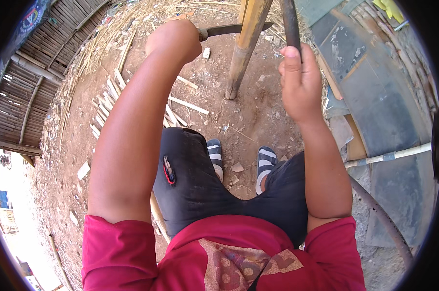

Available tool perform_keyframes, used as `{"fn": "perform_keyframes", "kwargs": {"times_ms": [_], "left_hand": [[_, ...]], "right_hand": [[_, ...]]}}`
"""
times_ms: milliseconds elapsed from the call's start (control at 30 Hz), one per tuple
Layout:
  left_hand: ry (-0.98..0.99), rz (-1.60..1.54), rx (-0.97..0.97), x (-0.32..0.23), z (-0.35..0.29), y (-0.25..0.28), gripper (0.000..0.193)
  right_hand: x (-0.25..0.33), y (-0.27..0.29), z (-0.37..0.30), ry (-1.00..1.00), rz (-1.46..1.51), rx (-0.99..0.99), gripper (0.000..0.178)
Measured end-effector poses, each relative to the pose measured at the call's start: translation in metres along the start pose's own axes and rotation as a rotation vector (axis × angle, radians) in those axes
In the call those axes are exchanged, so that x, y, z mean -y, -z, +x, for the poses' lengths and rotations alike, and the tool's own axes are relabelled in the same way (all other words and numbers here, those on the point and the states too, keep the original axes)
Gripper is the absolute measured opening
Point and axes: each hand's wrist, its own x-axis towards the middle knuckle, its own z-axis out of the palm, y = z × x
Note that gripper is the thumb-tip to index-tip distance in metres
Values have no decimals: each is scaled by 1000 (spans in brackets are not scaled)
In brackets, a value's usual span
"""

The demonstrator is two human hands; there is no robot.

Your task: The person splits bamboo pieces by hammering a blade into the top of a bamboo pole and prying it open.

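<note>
My left hand [173, 41] is closed around the handle of a long knife [224, 30]. Its dark blade runs sideways to a yellowish bamboo pole [243, 58]. The middle of the blade is hidden at the pole, and the tip shows past its right side. The pole stands at a slant, its lower end on the dirt in front of my feet. To the right of it, my right hand [299, 80] grips a dark rod [291, 24], thumb lying along it. The rod points up and away, beside the pole and apart from it; its far end is out of view.
Cut bamboo strips [110, 99] lie heaped on the dirt ground [74, 121] at left. Dark flat sheets [384, 106] fill the right side, with a pale pole [389, 155] across them. A woven bamboo wall [16, 102] stands at far left. Straw and stones are scattered about.
</note>
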Motion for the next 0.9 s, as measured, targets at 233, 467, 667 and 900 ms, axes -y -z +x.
{"fn": "perform_keyframes", "kwargs": {"times_ms": [233,467,667,900], "left_hand": [[-39,-8,-42,-12,0,-5,25],[-37,-29,-8,-21,6,0,24],[-21,-73,25,-21,2,5,26],[-63,-22,-80,-11,20,-12,25]], "right_hand": [[-24,-10,-5,-72,-224,152,35],[-42,-1,-9,-169,-217,144,37],[11,19,9,-133,-63,98,37],[-45,7,-5,-210,-227,161,38]]}}
